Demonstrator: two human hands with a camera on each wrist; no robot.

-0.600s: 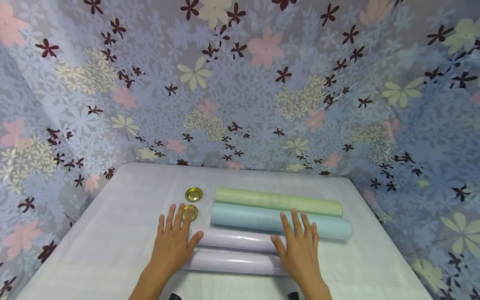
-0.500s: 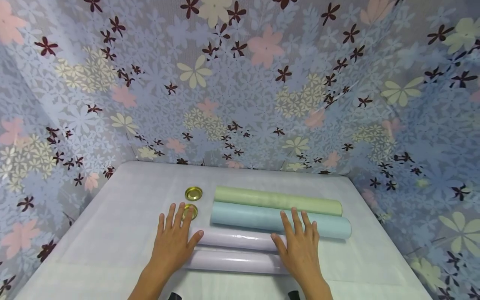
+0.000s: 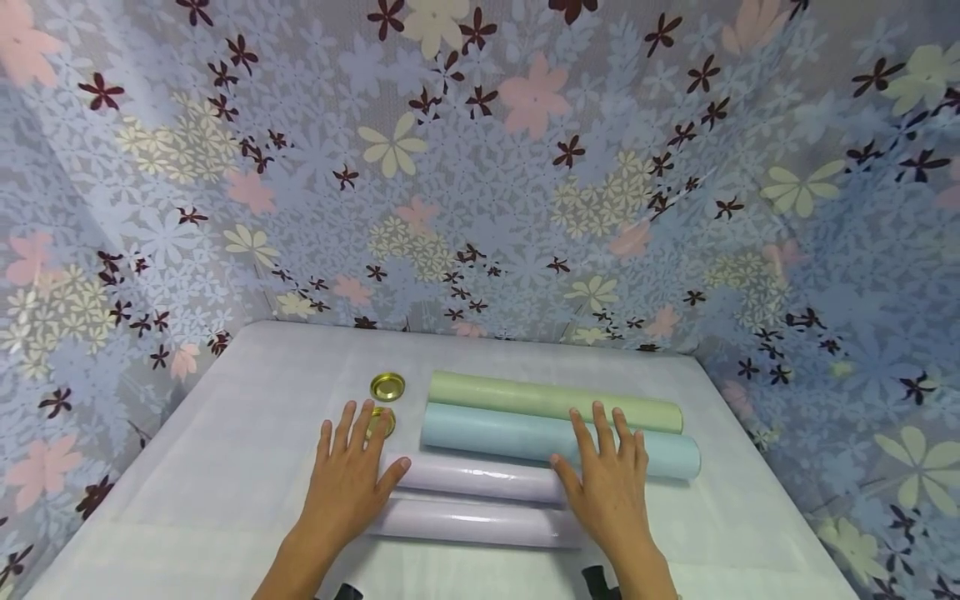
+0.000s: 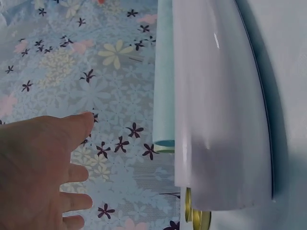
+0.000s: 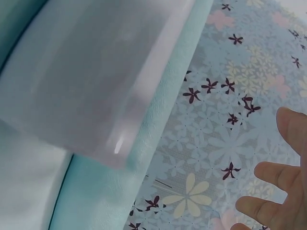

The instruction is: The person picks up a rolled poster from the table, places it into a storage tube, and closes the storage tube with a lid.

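Two pale lilac rolls lie crosswise at the front, a farther one and a nearer one. Behind them rest a light blue roll and a pale green roll. My left hand, fingers spread, is over the lilac rolls' left ends and hides them. Its fingertips partly cover a gold round lid. My right hand, also spread, is over the lilac rolls' right ends, its fingertips over the blue roll. Both wrist views show the hands apart from the rolls, holding nothing.
Another gold lid lies farther back, left of the green roll. Everything rests on a white-covered table. A floral curtain encloses the back and sides. Dark strap ends show near the wrists.
My right hand has shifted slightly right and forward. My left hand has moved up very slightly. The rolls and lids stay in place.
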